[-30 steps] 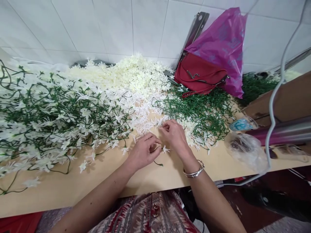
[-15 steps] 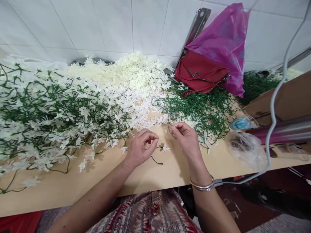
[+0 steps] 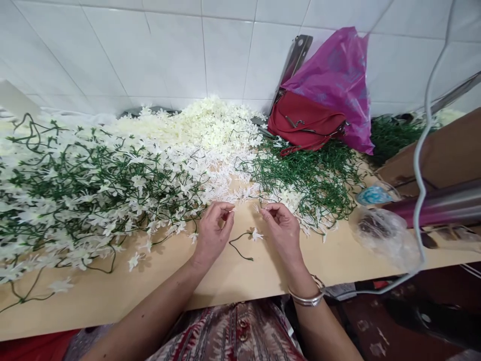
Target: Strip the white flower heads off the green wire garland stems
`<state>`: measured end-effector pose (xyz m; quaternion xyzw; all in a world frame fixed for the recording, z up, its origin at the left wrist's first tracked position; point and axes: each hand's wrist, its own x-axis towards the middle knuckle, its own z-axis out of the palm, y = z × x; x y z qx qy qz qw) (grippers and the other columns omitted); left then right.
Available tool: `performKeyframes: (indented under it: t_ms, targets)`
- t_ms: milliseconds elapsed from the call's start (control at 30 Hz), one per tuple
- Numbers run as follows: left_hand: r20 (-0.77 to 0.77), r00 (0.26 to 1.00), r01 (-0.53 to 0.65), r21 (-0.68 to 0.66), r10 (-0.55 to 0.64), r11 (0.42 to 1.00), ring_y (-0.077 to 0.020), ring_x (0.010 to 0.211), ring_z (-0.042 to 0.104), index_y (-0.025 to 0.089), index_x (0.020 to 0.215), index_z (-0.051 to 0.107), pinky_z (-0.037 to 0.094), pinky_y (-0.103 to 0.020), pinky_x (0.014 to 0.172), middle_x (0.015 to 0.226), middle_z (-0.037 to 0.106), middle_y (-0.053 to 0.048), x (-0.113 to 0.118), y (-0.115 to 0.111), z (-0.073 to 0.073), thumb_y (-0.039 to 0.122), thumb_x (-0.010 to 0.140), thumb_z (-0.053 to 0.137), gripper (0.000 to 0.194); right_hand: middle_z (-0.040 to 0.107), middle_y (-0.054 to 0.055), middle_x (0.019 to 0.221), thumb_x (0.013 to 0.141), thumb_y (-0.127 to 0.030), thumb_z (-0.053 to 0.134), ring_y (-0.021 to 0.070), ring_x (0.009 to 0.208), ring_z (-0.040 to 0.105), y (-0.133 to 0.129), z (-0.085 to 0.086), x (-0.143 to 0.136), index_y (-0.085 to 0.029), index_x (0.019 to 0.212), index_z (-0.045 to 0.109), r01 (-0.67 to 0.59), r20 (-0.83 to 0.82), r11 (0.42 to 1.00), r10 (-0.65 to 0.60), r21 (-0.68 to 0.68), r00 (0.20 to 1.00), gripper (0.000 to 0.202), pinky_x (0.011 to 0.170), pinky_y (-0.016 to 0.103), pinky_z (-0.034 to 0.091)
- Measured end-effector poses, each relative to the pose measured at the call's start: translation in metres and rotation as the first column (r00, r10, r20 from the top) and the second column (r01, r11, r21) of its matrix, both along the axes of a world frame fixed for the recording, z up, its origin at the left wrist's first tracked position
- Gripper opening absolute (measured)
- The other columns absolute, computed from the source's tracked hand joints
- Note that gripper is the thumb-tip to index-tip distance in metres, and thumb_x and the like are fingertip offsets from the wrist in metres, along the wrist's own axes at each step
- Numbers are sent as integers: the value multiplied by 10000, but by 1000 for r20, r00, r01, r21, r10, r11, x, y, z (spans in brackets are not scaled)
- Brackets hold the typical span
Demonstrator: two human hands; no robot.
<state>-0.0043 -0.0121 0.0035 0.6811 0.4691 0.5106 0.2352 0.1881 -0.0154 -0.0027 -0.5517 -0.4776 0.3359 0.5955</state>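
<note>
Since the frame a second back the two hands have pulled apart, and the little green stem with one white flower (image 3: 246, 240) now lies loose on the tabletop (image 3: 233, 278) between them instead of being half under the fingers. The camera has tipped a bit too, so the wall shows more.

Only the one head view here. Room-wise, the free strip of table runs along the near edge, bare from the far left right across to under the hands; everything behind that is piled up. The front edge sits just above the person's patterned lap.

Left hand (image 3: 211, 233): fingers curled in, thumb and forefinger tips pressed together, maybe on something tiny and white, I can't really tell. Right hand (image 3: 282, 228): same sort of curl, thumb meeting fingertips, pinching a small white bit at the edge of the loose white petal pieces (image 3: 229, 188). Bangle (image 3: 306, 298) on that wrist.

Around it: big heap of finished flower vines (image 3: 82, 195) fills the left, cream blossoms (image 3: 203, 123) at the back, bare green stems (image 3: 311, 173) to the right just beside the right hand. Red bag (image 3: 304, 123) under a purple plastic bag (image 3: 334, 80) against the wall, crumpled clear plastic (image 3: 383, 233) and a grey cable (image 3: 417, 165) off right.
</note>
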Motion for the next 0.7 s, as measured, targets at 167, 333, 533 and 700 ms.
performKeyframes:
  t_ms: [167,333,533,700]
  targets:
    - [-125,991,48,70,-39,996,-196,1038,672,215,1120,612,549,-344,946,1098,680,-65,2,-3,-1,110,1007,532,174,727,39,909,901,-350,732,204,861,653,-3,-1,0,-205,915,739,0,69,999,-2,32,998,145,831,340,500]
    - [-144,986,86,41,-80,995,-216,1173,662,234,1160,592,541,-385,1030,1184,687,-80,5,-7,1,100,1016,506,215,719,37,892,917,-366,712,213,866,647,-5,4,0,-208,900,732,104,103,993,-109,56,989,160,852,356,499]
    - [-153,986,62,-11,-63,998,-237,1314,614,236,1268,549,508,-436,1132,1351,621,-117,23,9,2,118,1000,525,294,730,47,888,918,-403,714,228,864,656,-6,5,-3,-210,898,725,69,40,998,-69,2,997,194,827,359,507]
    - [-215,966,-131,60,141,990,-281,1480,492,174,1412,484,452,-470,1209,1542,498,-198,52,76,14,190,1040,460,373,738,63,865,896,-417,724,244,850,657,-6,5,-4,-207,879,737,47,2,999,-47,9,999,211,811,365,528]
